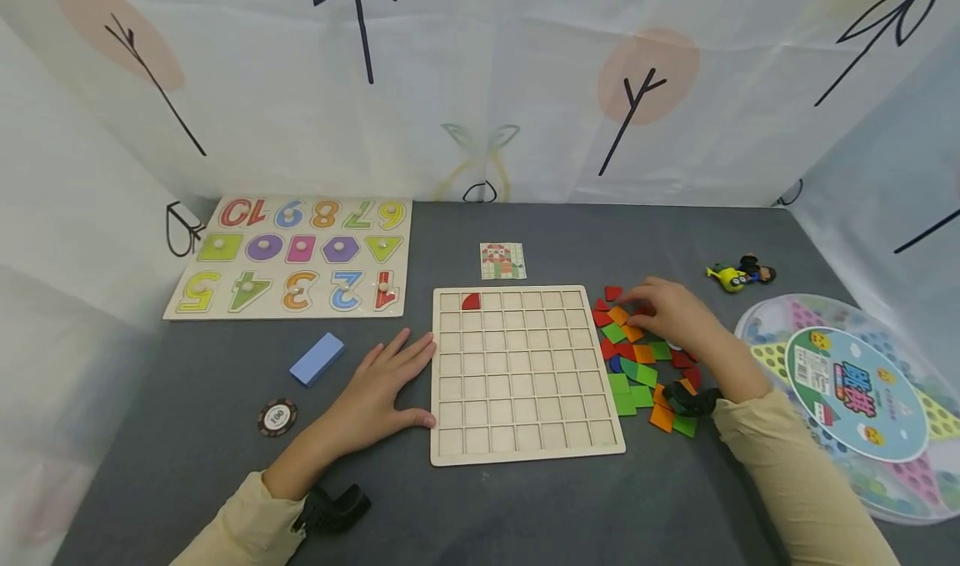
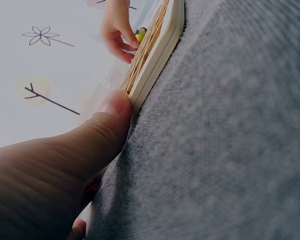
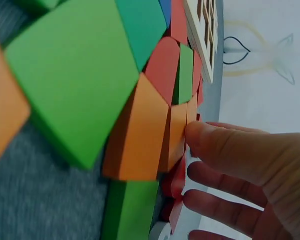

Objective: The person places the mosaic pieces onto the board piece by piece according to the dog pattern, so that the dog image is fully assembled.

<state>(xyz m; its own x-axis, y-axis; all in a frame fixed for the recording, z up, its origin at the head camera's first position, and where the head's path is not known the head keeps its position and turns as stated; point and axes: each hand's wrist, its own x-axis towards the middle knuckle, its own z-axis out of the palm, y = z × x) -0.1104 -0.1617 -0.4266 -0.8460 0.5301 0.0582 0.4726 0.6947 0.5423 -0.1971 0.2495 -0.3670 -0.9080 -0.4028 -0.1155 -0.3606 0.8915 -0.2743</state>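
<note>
A pale wooden grid board (image 1: 527, 374) lies in front of me, a red quarter-round piece (image 1: 471, 302) in its top row. My left hand (image 1: 386, 387) lies spread at the board's left edge, thumb and fingertips touching it; the left wrist view shows the thumb (image 2: 107, 122) against the board's side. Right of the board, my right hand (image 1: 671, 312) reaches over loose coloured pieces. In the right wrist view its thumb (image 3: 205, 140) is beside an orange piece (image 3: 177, 132), the other fingers loosely bent and apart from it. No held piece shows.
A small pattern card (image 1: 502, 261) lies behind the board. At left are a number puzzle board (image 1: 292, 274), a blue block (image 1: 317, 359) and a poker chip (image 1: 277, 418). A toy figure (image 1: 738, 274) and a round clear-lidded case (image 1: 855, 399) stand at right.
</note>
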